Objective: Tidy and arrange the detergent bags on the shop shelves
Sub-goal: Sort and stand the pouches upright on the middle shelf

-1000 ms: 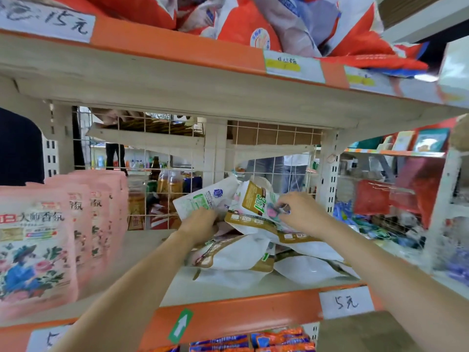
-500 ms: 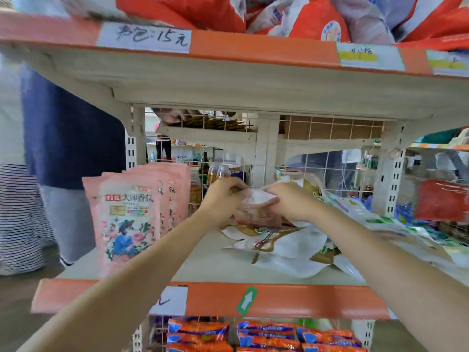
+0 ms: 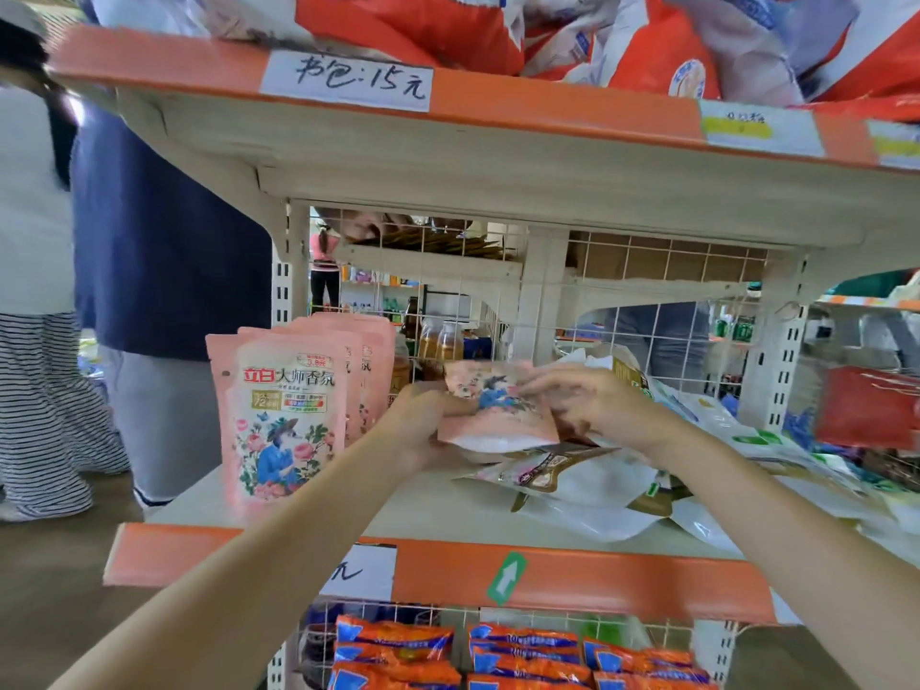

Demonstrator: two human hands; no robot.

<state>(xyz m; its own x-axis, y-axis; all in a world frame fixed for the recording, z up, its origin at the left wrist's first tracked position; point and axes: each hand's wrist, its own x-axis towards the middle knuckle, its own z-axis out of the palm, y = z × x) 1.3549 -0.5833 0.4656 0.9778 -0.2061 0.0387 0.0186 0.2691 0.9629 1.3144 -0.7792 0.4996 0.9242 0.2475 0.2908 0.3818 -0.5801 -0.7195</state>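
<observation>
**Pink detergent bag held in both hands at mid-shelf**

Middle shelf, cream board with orange front strip. At 9 o'clock of the hands, a row of pink bags stands upright, front bag printed "立白 大师香氛" with a "3.8元" tag and a figure among roses.

At centre, the left hand grips the left edge of a single pink bag, fingers curled round it. The right hand pinches the bag's right edge. The bag is tilted, held above the shelf board, just over the white and gold bags that lie flat in a loose heap from 3 to 5 o'clock.

At 12 o'clock, the upper shelf strip bears a handwritten label reading "书包:15元". At 6 o'clock, a green arrow sticker points up; orange and blue packets sit below.
</observation>
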